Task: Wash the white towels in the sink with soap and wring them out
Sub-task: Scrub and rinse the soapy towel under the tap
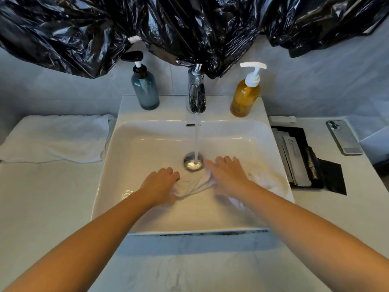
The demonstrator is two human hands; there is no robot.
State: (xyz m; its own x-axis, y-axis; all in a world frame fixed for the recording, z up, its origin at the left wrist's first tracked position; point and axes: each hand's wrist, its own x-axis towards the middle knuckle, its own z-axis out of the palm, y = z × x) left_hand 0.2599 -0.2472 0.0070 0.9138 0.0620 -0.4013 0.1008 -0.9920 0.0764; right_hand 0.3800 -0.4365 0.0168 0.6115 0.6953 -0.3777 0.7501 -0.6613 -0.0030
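White towel [195,185] lies wet and bunched on the floor of the sink [147,131], just at 6 o'clock of the drain [193,163], spreading toward 4 o'clock under the right forearm. Tap [196,89] is running; the stream lands on the drain, beside the cloth.

Left hand [161,183]: fingers curled over the towel's 9 o'clock end, gripping it. Right hand [228,175]: fingers nearly straight, palm pressing flat on the cloth, nothing pinched.

Second towel [56,140] sits folded on the tabletop [42,207] at 9 o'clock of the sink, apparently dry.

Judgement: step 1, wetting; no lather seen. Next move calls for 1 hand to let go, reach the amber soap bottle [245,95] at 1 o'clock of the drain, and pump soap onto the cloth.
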